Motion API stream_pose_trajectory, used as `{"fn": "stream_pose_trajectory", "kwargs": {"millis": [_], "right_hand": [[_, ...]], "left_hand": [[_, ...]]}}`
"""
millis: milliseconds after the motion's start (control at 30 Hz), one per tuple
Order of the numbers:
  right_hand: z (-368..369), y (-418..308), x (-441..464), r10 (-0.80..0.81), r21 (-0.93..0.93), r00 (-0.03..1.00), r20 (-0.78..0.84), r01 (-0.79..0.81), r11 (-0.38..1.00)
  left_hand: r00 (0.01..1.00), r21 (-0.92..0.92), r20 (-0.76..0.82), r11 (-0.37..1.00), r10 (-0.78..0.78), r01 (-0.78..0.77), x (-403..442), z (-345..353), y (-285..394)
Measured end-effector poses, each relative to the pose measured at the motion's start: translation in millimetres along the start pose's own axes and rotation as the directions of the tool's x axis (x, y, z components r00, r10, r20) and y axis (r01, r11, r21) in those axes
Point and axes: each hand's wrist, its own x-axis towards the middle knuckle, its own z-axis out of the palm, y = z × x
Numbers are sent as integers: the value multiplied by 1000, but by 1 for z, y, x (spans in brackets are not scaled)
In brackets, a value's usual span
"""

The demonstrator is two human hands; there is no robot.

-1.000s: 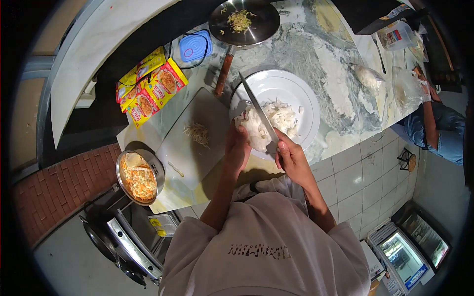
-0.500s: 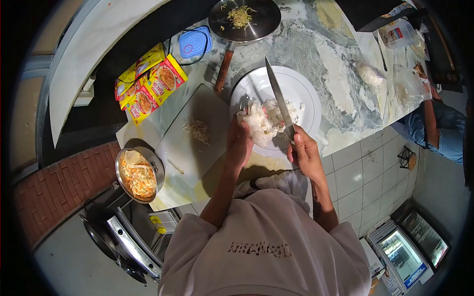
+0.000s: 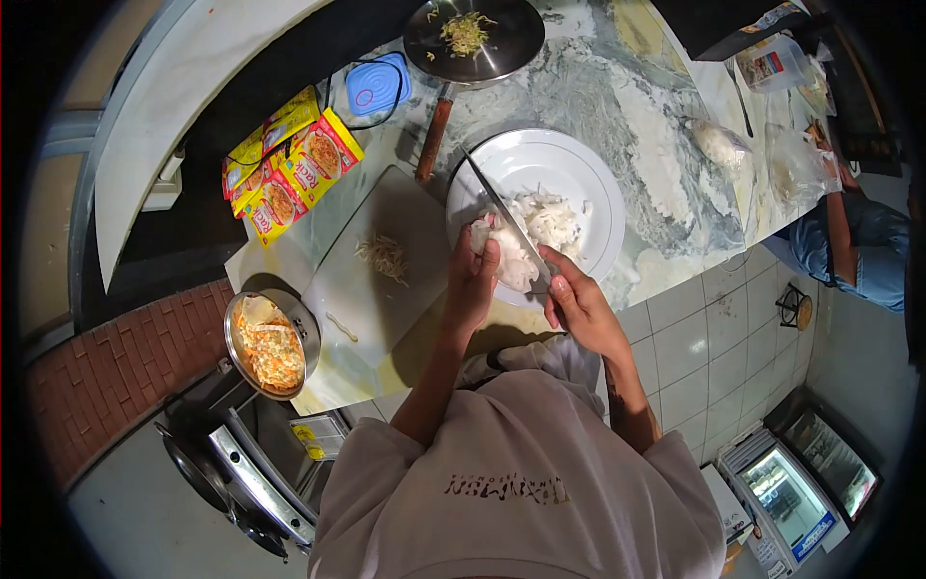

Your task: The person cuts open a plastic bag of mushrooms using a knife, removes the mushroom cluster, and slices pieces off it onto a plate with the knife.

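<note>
My right hand (image 3: 582, 307) grips a kitchen knife (image 3: 503, 210), its long blade slanting up to the left. In my left hand (image 3: 473, 283) is a clump of white, ragged-edged food (image 3: 507, 259), kind unclear, with the blade lying across or just over it. Both are above the near left side of a white plate (image 3: 600, 179). More white strips (image 3: 550, 217) are heaped on that plate. Left of my left hand lies a white cutting board (image 3: 362, 289) with a small pile of pale shreds (image 3: 383, 258).
A metal bowl of orange and white food (image 3: 268, 345) stands at the counter's left corner. Behind are yellow seasoning packets (image 3: 299, 174), a blue lid (image 3: 381, 87) and a wooden-handled frying pan (image 3: 526, 43) holding sprouts. A person in blue (image 3: 863, 241) stands at the right.
The knife has swung left, its blade now across the clump. My right hand has moved slightly left and lower. More white pieces show on the plate, and the clump looks smaller.
</note>
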Motion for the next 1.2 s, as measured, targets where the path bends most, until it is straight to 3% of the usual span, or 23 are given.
{"fn": "stream_pose_trajectory", "kwargs": {"millis": [233,300,600,700,800,900,967,1200], "right_hand": [[5,-2,5,41,72,996,-74,-36,997],[6,0,6,-16,101,994,-108,27,995],[4,11,9,-23,115,983,-184,44,992],[1,12,7,37,163,983,-180,-8,987],[-4,4,4,-1,171,989,-151,27,985],[-9,2,0,72,182,995,-72,-58,982],[-7,0,1,31,144,999,-41,-25,989],[6,4,7,21,132,999,-45,-15,991]], "left_hand": [[999,74,38,997,11,-13,-3,5,14],[1000,83,29,997,-10,8,-3,4,18],[995,-53,96,998,-28,33,-1,3,11],[998,-40,67,999,-11,13,-2,7,12],[999,-77,40,996,-33,36,-1,8,13],[1000,-10,12,1000,25,-25,-2,8,14],[999,49,-20,998,27,-26,-2,4,9],[999,35,50,999,8,-10,-5,4,10]]}}
